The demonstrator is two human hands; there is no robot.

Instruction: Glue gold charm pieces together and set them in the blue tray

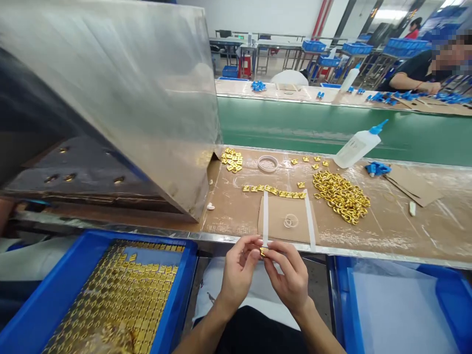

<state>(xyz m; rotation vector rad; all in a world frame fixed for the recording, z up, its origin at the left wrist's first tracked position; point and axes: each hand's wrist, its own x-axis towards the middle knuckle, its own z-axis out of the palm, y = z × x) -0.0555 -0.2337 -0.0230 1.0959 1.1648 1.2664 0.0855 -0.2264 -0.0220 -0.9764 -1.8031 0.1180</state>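
Grip, right hand (291,277): thumb and fingertips closed on a small gold piece (262,251). Grip, left hand (238,275): fingers curled, thumb brought up to the piece's other side; I cannot tell whether it pinches too. The piece sits between the two hands, just off the near edge of the counter (387,238), in front of the cardboard pad (289,221).

Step, my reading: fine two-handed work on one piece. To do it well, I would steady it with one hand and make only small turns with the other, pinching by the rims so the face stays visible. I would also work over the pad; off the edge, a slip could lose it. Keep wrists low, clear of the row of gold pieces (275,190).
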